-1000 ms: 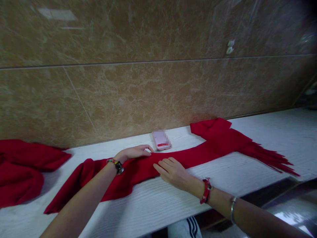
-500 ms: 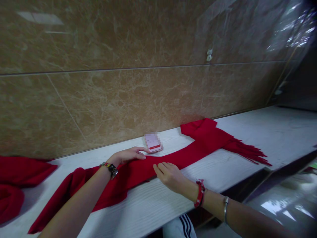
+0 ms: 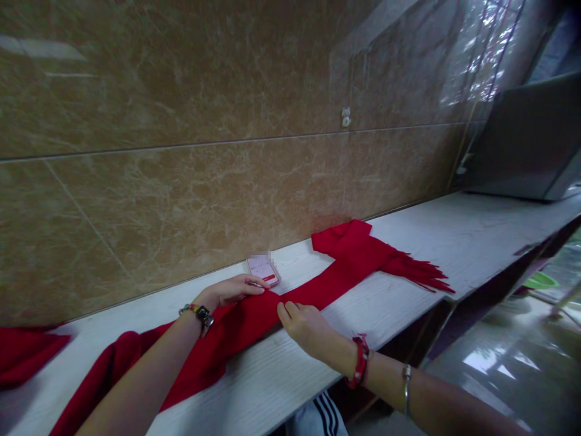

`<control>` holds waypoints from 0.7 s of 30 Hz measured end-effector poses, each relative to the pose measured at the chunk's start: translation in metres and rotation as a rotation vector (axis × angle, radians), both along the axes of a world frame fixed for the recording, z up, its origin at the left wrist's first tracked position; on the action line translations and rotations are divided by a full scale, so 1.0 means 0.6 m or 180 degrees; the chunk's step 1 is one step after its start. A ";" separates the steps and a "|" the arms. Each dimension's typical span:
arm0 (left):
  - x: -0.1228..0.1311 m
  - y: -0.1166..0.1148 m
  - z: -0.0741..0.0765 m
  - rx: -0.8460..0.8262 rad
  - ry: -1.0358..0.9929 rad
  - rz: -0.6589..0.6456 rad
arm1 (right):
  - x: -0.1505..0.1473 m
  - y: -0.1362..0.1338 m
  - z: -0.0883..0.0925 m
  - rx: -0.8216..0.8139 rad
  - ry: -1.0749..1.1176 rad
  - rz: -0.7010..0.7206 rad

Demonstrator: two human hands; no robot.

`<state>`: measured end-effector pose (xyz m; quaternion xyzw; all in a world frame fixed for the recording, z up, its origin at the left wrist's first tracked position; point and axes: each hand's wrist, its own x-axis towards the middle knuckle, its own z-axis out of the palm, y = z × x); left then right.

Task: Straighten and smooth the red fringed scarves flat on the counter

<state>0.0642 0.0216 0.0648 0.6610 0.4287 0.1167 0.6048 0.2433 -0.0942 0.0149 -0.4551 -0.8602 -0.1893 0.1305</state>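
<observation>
A long red scarf lies slantwise along the white table, its fringe spread at the far right end. My left hand is at the scarf's far edge, beside a phone. Its fingertips come together on the cloth there; the thumb is mostly hidden. At the near edge, my right hand pinches the fabric between thumb and fingers. Between both hands the cloth looks slightly raised. Left of them, the scarf is bunched and partly covered by my left forearm.
Another piece of red cloth lies at the left. The white table runs along a brown marbled wall. A large grey box-like object stands at its far right end. A green basin shows beyond the table's edge.
My view has swung right, bringing more of the grey object into sight. My left fingers have drawn closer together at the scarf's far edge; my right hand stays at the near edge.
</observation>
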 end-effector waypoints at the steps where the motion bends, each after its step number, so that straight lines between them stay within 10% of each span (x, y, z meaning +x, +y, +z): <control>1: 0.007 0.005 0.000 0.0074 0.0006 0.0026 | 0.003 0.001 0.003 0.0062 0.0012 0.0027; 14: 0.214 0.040 0.167 0.0275 -0.0961 -0.0225 | 0.218 0.055 0.164 0.0921 -0.0037 -0.0833; 21: 0.371 0.096 0.142 0.0295 -0.1072 -0.0530 | 0.360 0.074 0.182 0.0795 -0.0548 -0.1140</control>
